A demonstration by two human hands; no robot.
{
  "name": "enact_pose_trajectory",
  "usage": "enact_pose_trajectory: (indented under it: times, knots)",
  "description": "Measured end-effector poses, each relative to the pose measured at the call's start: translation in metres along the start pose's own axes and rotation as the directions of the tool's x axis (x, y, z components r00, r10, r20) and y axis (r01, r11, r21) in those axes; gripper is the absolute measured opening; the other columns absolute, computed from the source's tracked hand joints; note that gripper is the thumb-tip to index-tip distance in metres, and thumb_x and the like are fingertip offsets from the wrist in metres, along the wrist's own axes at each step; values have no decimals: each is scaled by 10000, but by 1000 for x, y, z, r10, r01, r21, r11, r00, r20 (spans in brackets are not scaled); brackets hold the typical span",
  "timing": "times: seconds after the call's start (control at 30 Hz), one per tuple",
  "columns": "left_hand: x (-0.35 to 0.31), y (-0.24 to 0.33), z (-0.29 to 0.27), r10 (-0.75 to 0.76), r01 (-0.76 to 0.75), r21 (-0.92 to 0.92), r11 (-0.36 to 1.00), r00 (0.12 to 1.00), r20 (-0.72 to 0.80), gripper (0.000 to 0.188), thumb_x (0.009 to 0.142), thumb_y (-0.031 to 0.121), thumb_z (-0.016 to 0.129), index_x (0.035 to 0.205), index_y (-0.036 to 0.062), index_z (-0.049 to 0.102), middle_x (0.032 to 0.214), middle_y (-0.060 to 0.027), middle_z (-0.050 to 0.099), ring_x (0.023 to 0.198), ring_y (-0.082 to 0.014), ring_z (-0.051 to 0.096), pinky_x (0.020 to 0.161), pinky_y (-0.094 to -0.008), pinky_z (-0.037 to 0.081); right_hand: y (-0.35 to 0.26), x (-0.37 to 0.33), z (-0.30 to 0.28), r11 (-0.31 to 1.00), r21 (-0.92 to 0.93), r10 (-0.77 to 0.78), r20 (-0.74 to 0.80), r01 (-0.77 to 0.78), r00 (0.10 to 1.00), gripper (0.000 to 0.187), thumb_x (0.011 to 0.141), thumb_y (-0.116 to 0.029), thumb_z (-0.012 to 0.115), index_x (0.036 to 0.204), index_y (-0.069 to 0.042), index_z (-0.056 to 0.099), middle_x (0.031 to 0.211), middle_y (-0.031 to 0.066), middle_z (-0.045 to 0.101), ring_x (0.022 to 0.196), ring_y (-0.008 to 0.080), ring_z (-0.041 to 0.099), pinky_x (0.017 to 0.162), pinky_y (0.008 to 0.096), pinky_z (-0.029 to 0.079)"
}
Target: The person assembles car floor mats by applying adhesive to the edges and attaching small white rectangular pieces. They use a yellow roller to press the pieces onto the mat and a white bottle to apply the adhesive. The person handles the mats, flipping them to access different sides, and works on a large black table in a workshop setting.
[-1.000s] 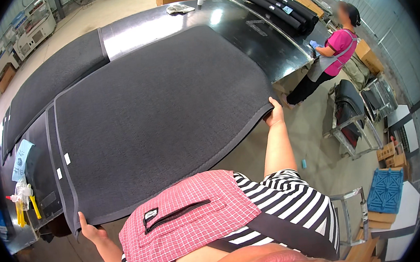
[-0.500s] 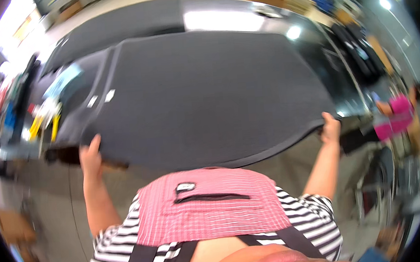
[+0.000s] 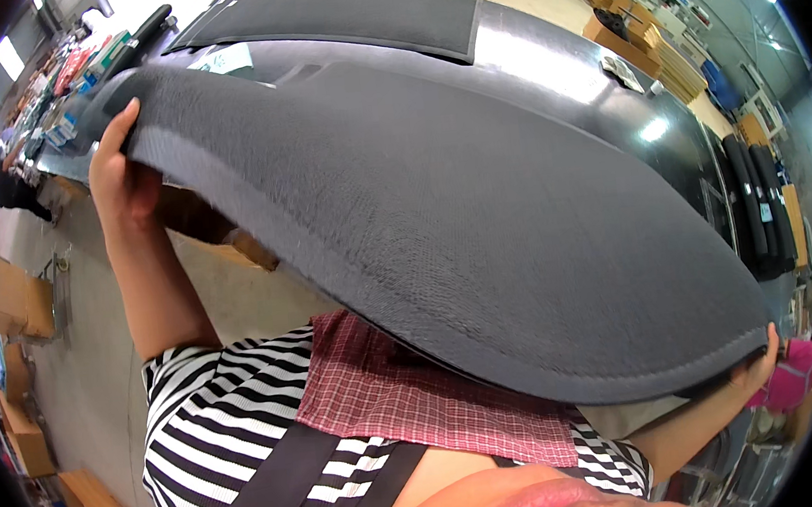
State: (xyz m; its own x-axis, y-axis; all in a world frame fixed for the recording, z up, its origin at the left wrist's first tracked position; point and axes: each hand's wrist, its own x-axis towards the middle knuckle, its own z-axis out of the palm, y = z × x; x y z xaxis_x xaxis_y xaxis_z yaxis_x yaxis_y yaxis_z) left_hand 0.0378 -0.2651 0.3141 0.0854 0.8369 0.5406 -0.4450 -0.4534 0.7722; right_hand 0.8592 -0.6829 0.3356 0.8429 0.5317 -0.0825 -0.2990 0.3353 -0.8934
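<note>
A large dark grey felt mat (image 3: 461,220) is lifted off the table and spans most of the view, its near edge raised toward my chest. My left hand (image 3: 121,177) grips its left corner, fingers curled over the edge. My right hand (image 3: 756,368) grips the right corner at the lower right, mostly hidden behind the mat. My striped shirt and red checked apron show below the mat.
A glossy black table (image 3: 604,91) lies under and beyond the mat, with another grey mat (image 3: 337,13) at its far end. Rolled dark mats (image 3: 759,203) lie at right. Cardboard boxes (image 3: 14,297) line the floor at left. A person in pink (image 3: 792,384) stands at far right.
The mat's near edge has been lifted high off the table and closer to me. My left hand rose with its corner and my view swung left.
</note>
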Motion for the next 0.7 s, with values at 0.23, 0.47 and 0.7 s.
enact_pose_trajectory:
  times: [0.23, 0.47, 0.7]
  knots:
    - [41, -15, 72, 13, -24, -302, 953, 999, -40, 294, 939, 132, 661, 1150, -70, 632, 1078, -156, 692, 948, -258, 690, 867, -366, 558, -55, 1, 53, 984, -178, 45, 217, -6, 975, 481, 981, -372, 547, 1243, 25, 616, 1218, 156, 678, 1100, 320, 644, 994, 439, 490]
    - [207, -107, 66, -148, 137, -156, 978, 987, -58, 214, 952, 49, 598, 1110, -96, 602, 1131, -222, 645, 896, -306, 705, 785, -341, 635, -35, 232, 154, 924, -329, -57, 380, 193, 923, 262, 983, -193, 516, 991, 8, 683, 959, 131, 733, 876, 264, 715, 817, 410, 576]
    - [533, -100, 124, 89, -145, -289, 946, 976, -200, 265, 974, 128, 578, 1136, -81, 592, 1022, -195, 656, 941, -310, 682, 709, -368, 595, -209, 454, 275, 875, 120, -484, 255, 470, 837, 361, 959, -150, 594, 1246, 60, 530, 1197, 201, 642, 972, 286, 673, 902, 398, 578]
